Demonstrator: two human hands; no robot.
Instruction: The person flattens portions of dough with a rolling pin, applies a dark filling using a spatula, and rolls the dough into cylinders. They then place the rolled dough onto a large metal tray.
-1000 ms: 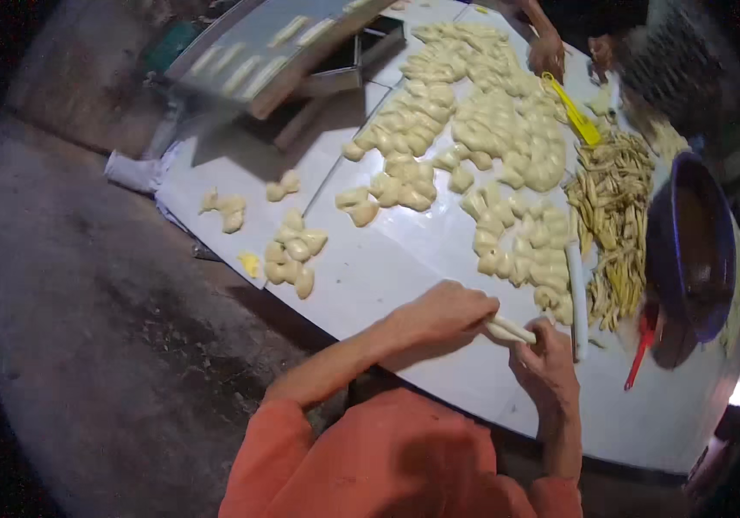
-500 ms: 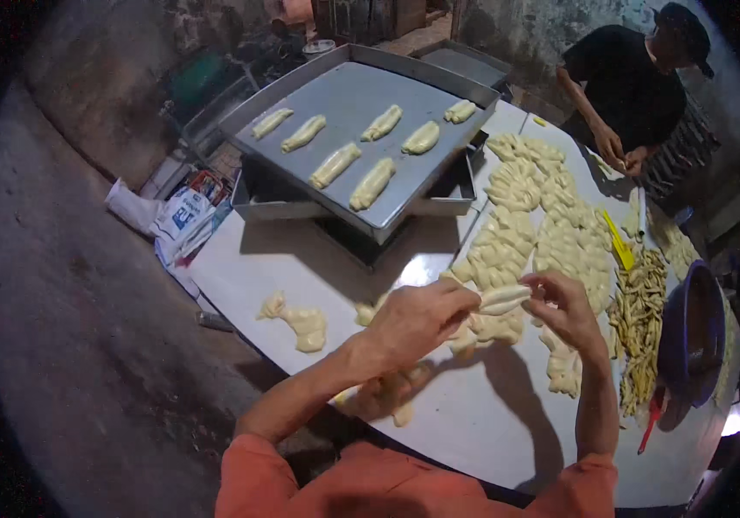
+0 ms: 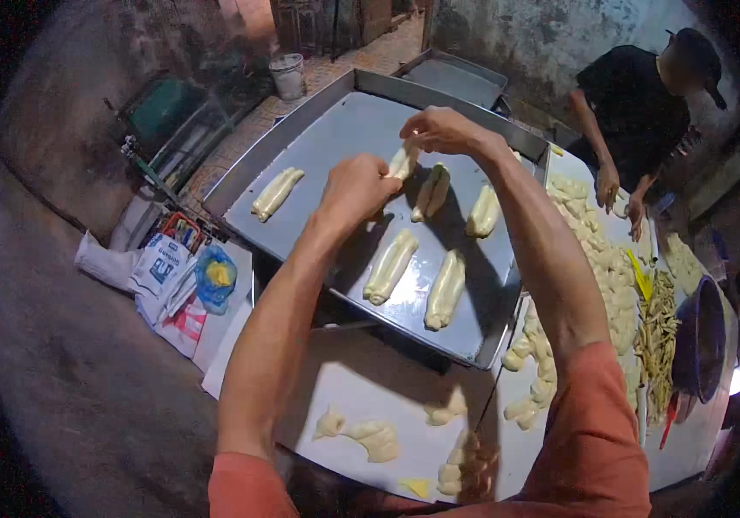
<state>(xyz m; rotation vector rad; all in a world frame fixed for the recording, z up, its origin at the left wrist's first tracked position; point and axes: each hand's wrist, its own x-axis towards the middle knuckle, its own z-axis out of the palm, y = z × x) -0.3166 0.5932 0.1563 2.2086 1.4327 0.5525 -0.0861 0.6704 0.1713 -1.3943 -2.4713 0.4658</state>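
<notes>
Over the large metal baking tray (image 3: pixel 335 129), a pale dough roll (image 3: pixel 404 161) stretches between my two hands. My left hand (image 3: pixel 357 183) pinches its near end, fingers curled. At its far end my right hand (image 3: pixel 446 129) grips it with bent fingers. Several shaped dough rolls lie apart on the tray: one dough roll (image 3: pixel 278 193) to the left, a split-looking dough roll (image 3: pixel 430 192) just under my right wrist, and a plump dough roll (image 3: pixel 446 290) near the front edge. My right forearm hides part of the tray's right side.
Rows of dough pieces (image 3: pixel 590 259) cover the table's right side, beside a heap of thin brownish strips (image 3: pixel 657 345) and a purple basin (image 3: pixel 700 337). Loose dough (image 3: pixel 374 439) lies in front. A co-worker (image 3: pixel 638 112) handles dough at the far right. White bags (image 3: pixel 158 268) lie left.
Both hands have moved up and left from above the table to over the tray, carrying the dough roll. The view has shifted, bringing the tray closer.
</notes>
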